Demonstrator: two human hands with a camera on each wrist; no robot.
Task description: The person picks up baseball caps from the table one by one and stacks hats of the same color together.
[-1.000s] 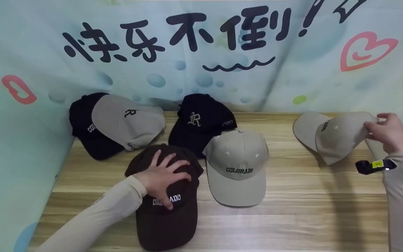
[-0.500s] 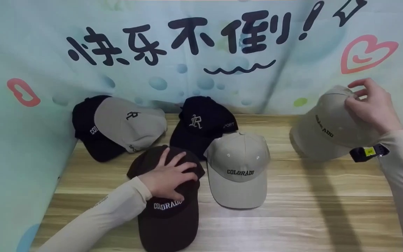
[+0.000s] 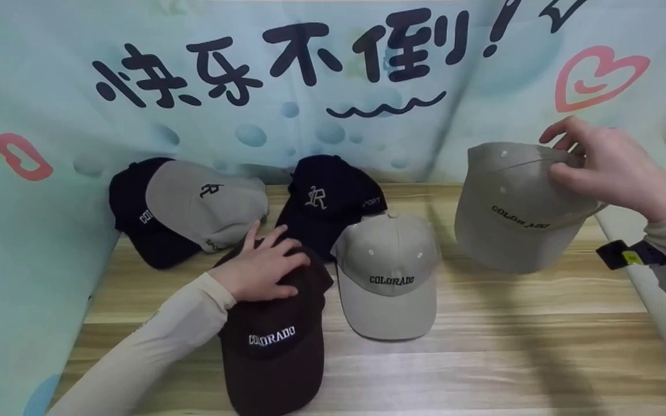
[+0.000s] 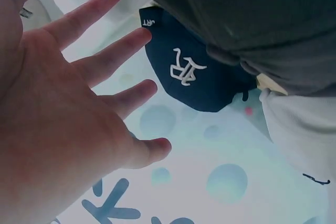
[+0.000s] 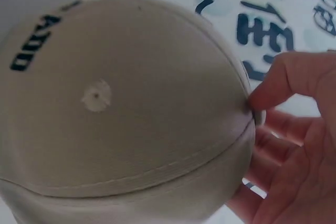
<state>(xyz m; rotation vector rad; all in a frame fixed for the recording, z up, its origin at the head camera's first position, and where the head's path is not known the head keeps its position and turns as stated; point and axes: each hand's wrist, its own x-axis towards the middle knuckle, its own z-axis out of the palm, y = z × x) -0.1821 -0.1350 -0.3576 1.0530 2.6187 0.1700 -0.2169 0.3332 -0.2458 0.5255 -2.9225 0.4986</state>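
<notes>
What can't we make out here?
Head: remaining lettering on leftmost navy cloth cap, covered by grey cloth cap.
Head: crown portion of dark brown cloth cap, behind left hand.
Head: any text on yellow wrist label, too small.
Right wrist: lower part of beige cloth cap, cut by bottom edge.

navy caps [image 3: 130, 199] [image 3: 333, 199]: 2 | grey caps [image 3: 208, 202] [image 3: 389, 271] [image 3: 509, 211]: 3 | brown cap [image 3: 275, 323]: 1 | wooden table [image 3: 460, 352]: 1

At the right hand [image 3: 613, 164], a beige cap [image 3: 521, 190] is lettered in black; beneath the left hand [image 3: 261, 268], a dark-brown cap [image 3: 275, 370] is lettered in white. Beyond both hands, a pale-blue backdrop [image 3: 304, 130] is printed with black characters [image 3: 309, 66] and pink hearts [image 3: 590, 89].
</notes>
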